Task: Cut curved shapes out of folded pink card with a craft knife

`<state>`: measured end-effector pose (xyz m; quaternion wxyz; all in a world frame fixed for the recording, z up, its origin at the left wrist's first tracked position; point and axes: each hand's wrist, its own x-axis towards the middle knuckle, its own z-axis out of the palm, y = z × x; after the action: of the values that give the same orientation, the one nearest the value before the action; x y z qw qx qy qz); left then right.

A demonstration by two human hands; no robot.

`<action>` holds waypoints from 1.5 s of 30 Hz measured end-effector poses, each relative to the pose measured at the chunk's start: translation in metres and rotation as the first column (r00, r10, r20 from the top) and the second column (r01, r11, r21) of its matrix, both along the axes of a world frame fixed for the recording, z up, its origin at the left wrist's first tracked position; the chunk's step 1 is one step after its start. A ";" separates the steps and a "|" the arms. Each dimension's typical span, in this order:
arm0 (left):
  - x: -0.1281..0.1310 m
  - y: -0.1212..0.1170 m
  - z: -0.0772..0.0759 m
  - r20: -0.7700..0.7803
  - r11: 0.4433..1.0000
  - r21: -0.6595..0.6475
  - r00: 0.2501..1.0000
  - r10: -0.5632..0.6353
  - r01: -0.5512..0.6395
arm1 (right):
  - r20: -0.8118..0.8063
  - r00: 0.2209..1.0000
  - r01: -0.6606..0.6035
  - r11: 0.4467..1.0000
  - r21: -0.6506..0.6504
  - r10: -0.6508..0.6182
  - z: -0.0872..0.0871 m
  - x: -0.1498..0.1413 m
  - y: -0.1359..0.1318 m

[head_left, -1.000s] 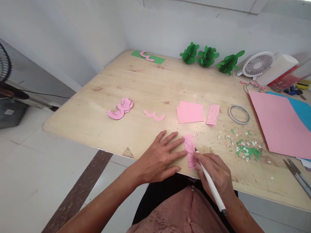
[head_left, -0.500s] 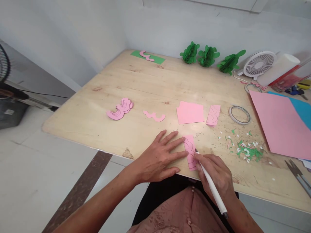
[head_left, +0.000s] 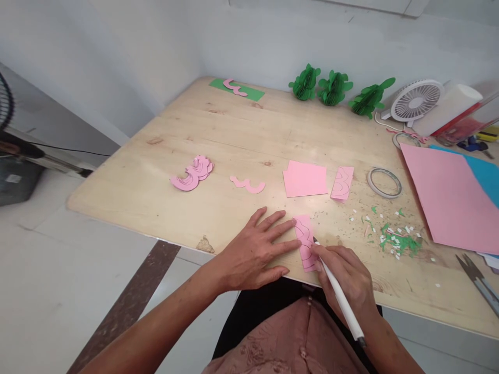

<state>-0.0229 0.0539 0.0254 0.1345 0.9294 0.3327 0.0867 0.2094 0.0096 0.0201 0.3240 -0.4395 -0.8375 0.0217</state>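
Observation:
My left hand lies flat with fingers spread on the wooden table, its fingertips pressing the left edge of a small pink paper strip marked with curved lines. My right hand is closed around a white pen, whose tip touches the strip near its right edge. Both hands are at the table's near edge.
Pink cut-out curves, a single wavy cut-out, a pink square and another drawn strip lie further back. A tape roll, paper scraps, large pink sheet, scissors, green paper plants and small fan are on the right.
Nothing has moved apart from a slight camera shift; both hands stay on the pink strip with the pen tip at the same spot.

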 end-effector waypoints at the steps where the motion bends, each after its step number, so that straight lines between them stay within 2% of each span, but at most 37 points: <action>1: 0.000 0.000 0.000 -0.001 1.000 -0.003 1.000 0.000 0.000 | 0.001 1.000 -0.001 1.000 -0.003 0.001 0.000 0.000 0.000; 18: 0.000 0.000 0.002 0.002 1.000 -0.016 1.000 0.003 -0.003 | -0.036 0.999 0.012 0.998 -0.068 -0.014 0.002 0.000 -0.001; 21: 0.001 0.000 0.001 0.008 1.000 -0.012 1.000 0.002 -0.002 | -0.148 0.989 0.007 0.987 -0.158 -0.031 0.007 0.000 0.000; 25: 0.001 0.001 0.002 0.008 1.000 -0.016 1.000 -0.001 0.001 | -0.327 0.935 0.024 0.945 -0.325 -0.136 0.014 -0.002 0.004; 29: 0.001 0.001 0.002 0.007 1.000 -0.014 1.000 -0.004 0.004 | -0.391 0.892 0.027 0.893 -0.450 -0.224 0.013 -0.010 0.014; 31: 0.001 0.001 0.002 0.008 1.000 -0.012 1.000 -0.003 0.003 | -0.402 0.879 0.039 0.880 -0.473 -0.255 0.010 -0.014 0.018; 39: 0.000 0.001 0.000 0.016 1.000 -0.014 1.000 0.000 0.000 | -0.339 0.902 0.099 0.891 -0.443 -0.269 0.008 -0.022 0.026; 45: 0.000 0.001 0.000 0.023 1.000 -0.006 1.000 -0.002 0.002 | -0.338 0.907 0.086 0.896 -0.436 -0.252 0.007 -0.023 0.028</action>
<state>-0.0226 0.0548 0.0252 0.1411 0.9282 0.3305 0.0963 0.1867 0.0371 0.0274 0.3833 -0.5572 -0.6913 0.2545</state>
